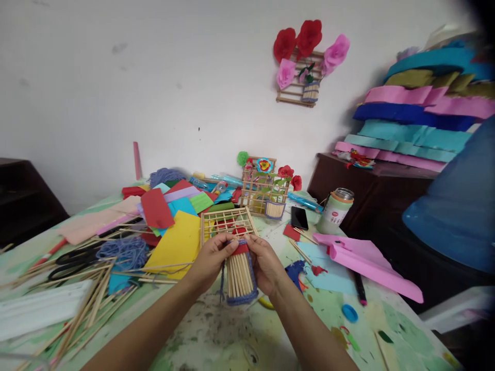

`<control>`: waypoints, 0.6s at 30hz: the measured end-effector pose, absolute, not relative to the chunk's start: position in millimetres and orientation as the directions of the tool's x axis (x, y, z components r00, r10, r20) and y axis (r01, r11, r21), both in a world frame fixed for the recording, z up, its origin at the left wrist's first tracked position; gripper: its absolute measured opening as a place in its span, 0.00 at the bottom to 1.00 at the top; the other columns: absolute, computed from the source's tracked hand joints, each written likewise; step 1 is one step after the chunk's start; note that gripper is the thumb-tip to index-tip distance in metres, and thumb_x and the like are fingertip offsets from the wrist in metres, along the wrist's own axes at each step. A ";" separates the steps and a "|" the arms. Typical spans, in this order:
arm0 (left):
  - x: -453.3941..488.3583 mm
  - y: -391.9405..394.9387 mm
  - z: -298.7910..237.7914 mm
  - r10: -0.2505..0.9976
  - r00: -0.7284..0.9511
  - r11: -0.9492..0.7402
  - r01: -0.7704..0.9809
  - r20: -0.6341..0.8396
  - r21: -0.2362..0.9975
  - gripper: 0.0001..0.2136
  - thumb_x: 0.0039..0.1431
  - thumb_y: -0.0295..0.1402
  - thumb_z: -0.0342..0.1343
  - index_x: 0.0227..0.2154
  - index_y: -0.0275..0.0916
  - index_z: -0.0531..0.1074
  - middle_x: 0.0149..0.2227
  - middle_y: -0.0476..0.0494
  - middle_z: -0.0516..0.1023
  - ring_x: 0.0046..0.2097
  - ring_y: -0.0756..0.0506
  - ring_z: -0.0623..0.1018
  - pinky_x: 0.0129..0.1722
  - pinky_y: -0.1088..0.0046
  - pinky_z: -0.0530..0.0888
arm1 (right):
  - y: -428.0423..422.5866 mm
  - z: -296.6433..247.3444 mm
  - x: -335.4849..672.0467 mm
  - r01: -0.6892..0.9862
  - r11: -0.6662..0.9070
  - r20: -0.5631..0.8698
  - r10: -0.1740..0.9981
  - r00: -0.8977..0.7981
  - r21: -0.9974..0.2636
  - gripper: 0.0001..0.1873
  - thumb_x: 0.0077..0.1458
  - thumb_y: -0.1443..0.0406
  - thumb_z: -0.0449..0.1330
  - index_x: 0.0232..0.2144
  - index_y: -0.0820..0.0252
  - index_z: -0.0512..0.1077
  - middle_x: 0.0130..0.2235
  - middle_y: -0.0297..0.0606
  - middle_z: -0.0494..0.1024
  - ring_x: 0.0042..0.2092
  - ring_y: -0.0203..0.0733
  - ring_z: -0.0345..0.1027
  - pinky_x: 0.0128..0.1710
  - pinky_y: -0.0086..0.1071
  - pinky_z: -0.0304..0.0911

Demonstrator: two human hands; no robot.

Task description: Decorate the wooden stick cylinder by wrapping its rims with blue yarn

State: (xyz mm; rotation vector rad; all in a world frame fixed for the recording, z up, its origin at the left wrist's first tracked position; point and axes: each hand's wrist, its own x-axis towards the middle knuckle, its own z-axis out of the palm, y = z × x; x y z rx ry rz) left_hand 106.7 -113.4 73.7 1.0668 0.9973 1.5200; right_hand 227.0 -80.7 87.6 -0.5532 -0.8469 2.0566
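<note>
Between my two hands is a small basket of wooden sticks (pixel 238 275), edged with blue-purple yarn and with a red strip near its upper end. My left hand (pixel 215 257) pinches its upper left corner, thumb on the front. My right hand (pixel 264 260) grips the upper right edge, its fingers partly hidden behind. A loose yarn end hangs on the left side. Just beyond my fingers lies a wooden stick lattice (pixel 228 220), with red and green bits visible through it.
Coloured paper (pixel 176 245), yarn (pixel 126 251), black scissors (pixel 73 265) and loose sticks (pixel 93 304) cover the left. A flower-decorated lattice (pixel 258 188) leans against the wall. To the right are a phone (pixel 299 218), a jar (pixel 334 211), pink paper (pixel 371 260) and a marker (pixel 359 288).
</note>
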 end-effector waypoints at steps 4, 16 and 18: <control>100.7 -115.8 76.6 0.947 -0.133 -0.303 -0.055 0.294 0.951 0.10 0.49 0.38 0.59 0.30 0.35 0.72 0.31 0.46 0.73 0.35 0.47 0.72 0.37 0.72 0.68 | -83.3 93.0 231.5 -0.516 -0.423 -0.048 0.806 -0.590 -0.745 0.13 0.40 0.61 0.66 0.25 0.63 0.68 0.23 0.31 0.72 0.24 0.31 0.63 0.28 0.26 0.59; 96.3 -132.4 98.7 0.789 -0.028 -0.569 0.344 0.614 0.747 0.06 0.52 0.35 0.56 0.29 0.38 0.73 0.34 0.42 0.74 0.42 0.43 0.72 0.42 0.68 0.68 | -92.7 108.0 238.8 -0.487 -0.339 0.042 0.786 -0.616 -0.805 0.15 0.39 0.59 0.67 0.24 0.63 0.68 0.24 0.31 0.70 0.25 0.29 0.60 0.26 0.23 0.56; 96.5 -130.9 97.4 0.788 -0.031 -0.568 0.347 0.615 0.746 0.06 0.52 0.35 0.56 0.29 0.38 0.73 0.35 0.41 0.73 0.42 0.43 0.72 0.42 0.68 0.68 | -92.6 107.7 238.4 -0.488 -0.333 0.042 0.792 -0.609 -0.807 0.15 0.39 0.59 0.67 0.24 0.63 0.68 0.24 0.31 0.70 0.25 0.29 0.59 0.26 0.23 0.55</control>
